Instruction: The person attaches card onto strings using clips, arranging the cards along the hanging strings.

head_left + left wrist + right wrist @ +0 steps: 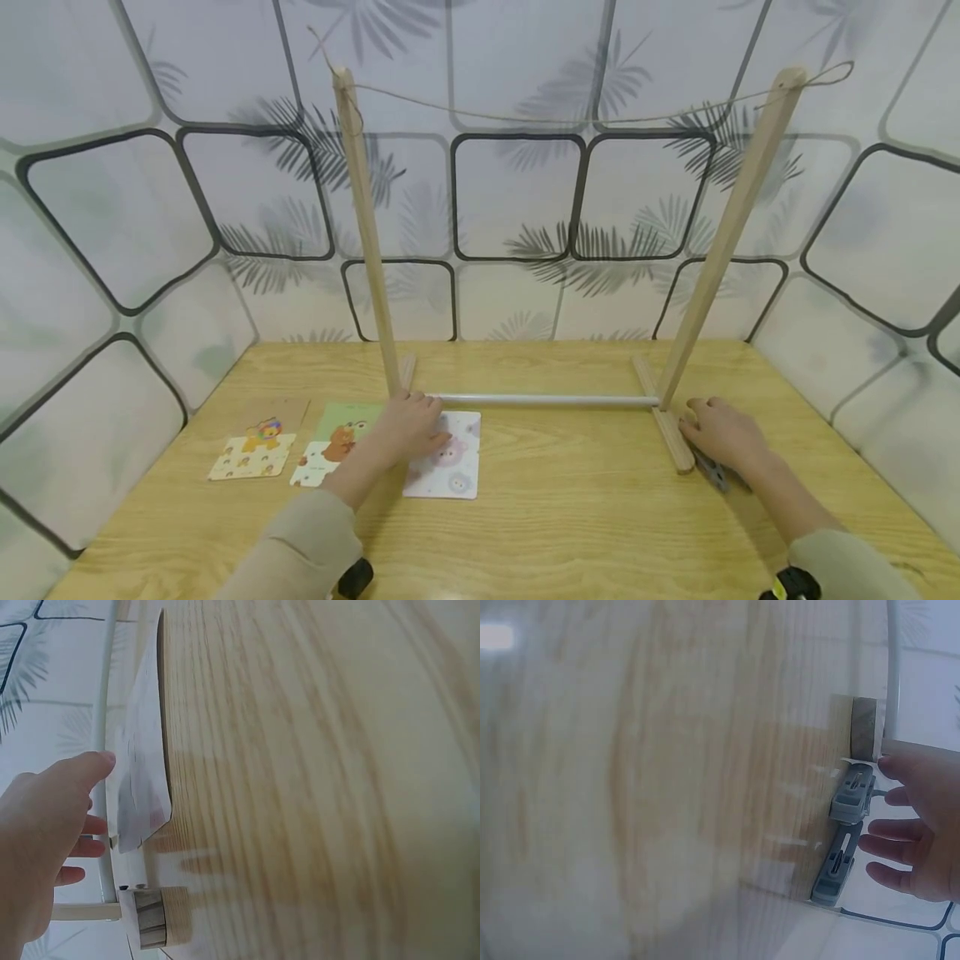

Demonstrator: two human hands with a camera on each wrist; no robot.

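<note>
My left hand (408, 425) hovers over a white card with pink cartoon figures (450, 471), close to the foot of the left wooden post (367, 225). Its fingers are loosely bent with nothing between them; the left wrist view shows the thumb beside the card (146, 750). On the other side, my right hand (723, 429) is above grey clothespins (708, 471), just outside the right post's foot (675, 442). In the right wrist view its fingers are spread apart, near two clothespins (853, 793) lying end to end. Neither hand holds anything.
A wooden frame stands on the table (562, 533), with a white rod (540, 401) between its feet and a sagging string (525, 119) across the post tops. Two more cards lie at left, one yellow and brown (255, 450), one green and white (345, 429). Patterned curtains surround the table.
</note>
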